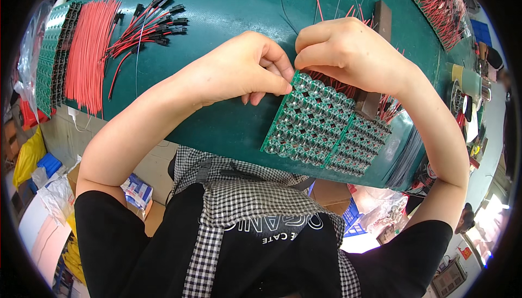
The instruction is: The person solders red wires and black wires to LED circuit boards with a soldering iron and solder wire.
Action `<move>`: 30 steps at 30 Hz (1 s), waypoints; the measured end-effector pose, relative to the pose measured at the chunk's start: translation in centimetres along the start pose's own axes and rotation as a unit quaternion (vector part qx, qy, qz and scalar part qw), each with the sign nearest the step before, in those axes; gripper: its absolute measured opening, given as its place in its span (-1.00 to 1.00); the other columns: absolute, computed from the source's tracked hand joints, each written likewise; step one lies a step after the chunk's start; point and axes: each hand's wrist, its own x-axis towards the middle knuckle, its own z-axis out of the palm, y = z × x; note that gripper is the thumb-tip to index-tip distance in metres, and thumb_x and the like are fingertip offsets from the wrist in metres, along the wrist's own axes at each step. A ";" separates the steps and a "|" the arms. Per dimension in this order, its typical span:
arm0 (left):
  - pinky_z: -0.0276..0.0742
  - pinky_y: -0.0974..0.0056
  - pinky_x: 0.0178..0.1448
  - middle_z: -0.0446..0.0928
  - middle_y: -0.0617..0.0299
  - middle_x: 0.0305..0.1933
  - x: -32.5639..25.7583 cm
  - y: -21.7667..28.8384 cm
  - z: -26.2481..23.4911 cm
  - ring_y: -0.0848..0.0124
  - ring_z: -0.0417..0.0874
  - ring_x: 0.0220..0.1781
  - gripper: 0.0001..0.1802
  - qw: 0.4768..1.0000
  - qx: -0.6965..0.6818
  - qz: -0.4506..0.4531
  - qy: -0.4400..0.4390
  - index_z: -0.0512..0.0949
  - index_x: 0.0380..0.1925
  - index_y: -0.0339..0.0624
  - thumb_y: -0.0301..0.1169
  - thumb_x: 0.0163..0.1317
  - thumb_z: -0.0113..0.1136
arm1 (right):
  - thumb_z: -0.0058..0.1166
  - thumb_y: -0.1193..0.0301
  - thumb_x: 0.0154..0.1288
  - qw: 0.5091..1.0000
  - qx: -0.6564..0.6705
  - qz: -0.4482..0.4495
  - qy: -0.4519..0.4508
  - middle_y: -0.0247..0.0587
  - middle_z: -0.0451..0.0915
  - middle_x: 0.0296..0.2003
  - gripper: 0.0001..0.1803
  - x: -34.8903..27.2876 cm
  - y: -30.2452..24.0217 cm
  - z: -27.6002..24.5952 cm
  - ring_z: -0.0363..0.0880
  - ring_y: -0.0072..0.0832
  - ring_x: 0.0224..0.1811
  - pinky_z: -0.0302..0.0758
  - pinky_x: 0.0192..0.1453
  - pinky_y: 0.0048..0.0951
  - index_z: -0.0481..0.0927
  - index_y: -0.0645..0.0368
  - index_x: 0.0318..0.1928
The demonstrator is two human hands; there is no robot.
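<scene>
A green circuit board panel (pixel 307 124), covered with rows of clear round lenses, lies tilted on the green table in front of me. My left hand (pixel 255 69) is at its upper left corner, thumb and fingers closed on the edge. Just above that corner is my right hand (pixel 342 53), its fingertips pressed together. Whatever those fingers hold is hidden or too thin to name. Red wires (pixel 340 86) lie under my right hand along the panel's far side. A brown bar (pixel 382 20) lies across them, partly covered by my right wrist.
On the left are a bundle of red wires (pixel 89 53), black-plugged red leads (pixel 157 26) and upright green boards (pixel 51 59). A wired panel (pixel 435 4) sits at the far right. Dark wires (pixel 405 156) lie near the right front edge of the table (pixel 217 10).
</scene>
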 end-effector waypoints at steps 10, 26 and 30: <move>0.29 0.51 -0.59 0.51 0.34 -0.50 0.0 -0.1 0.1 0.63 0.43 -0.66 -0.84 1.000 -0.015 0.001 0.007 0.57 -0.33 -0.31 -0.49 0.08 0.31 | 0.21 0.52 0.03 0.996 0.082 0.007 0.023 -0.20 0.54 -0.44 -0.89 0.0 0.6 0.6 0.59 -0.23 -0.30 0.51 -0.23 -0.27 0.59 0.23 -0.37; 0.12 0.49 -0.64 0.35 0.42 -0.71 0.0 0.1 0.1 0.66 0.30 -0.73 -0.76 1.000 0.008 0.018 0.002 0.47 -0.26 -0.36 -0.53 0.10 0.28 | 0.21 0.58 0.02 0.982 0.181 0.053 0.008 -0.18 0.58 -0.40 -0.89 0.2 0.8 0.7 0.58 -0.26 -0.32 0.50 -0.22 -0.33 0.60 0.28 -0.37; 0.13 0.49 -0.64 0.37 0.42 -0.71 0.0 0.0 0.0 0.67 0.31 -0.73 -0.78 1.000 0.010 0.018 -0.002 0.49 -0.26 -0.36 -0.52 0.11 0.27 | 0.20 0.59 0.02 0.980 0.192 0.058 0.007 -0.18 0.57 -0.40 -0.89 0.3 0.8 0.7 0.58 -0.28 -0.34 0.50 -0.24 -0.34 0.60 0.28 -0.37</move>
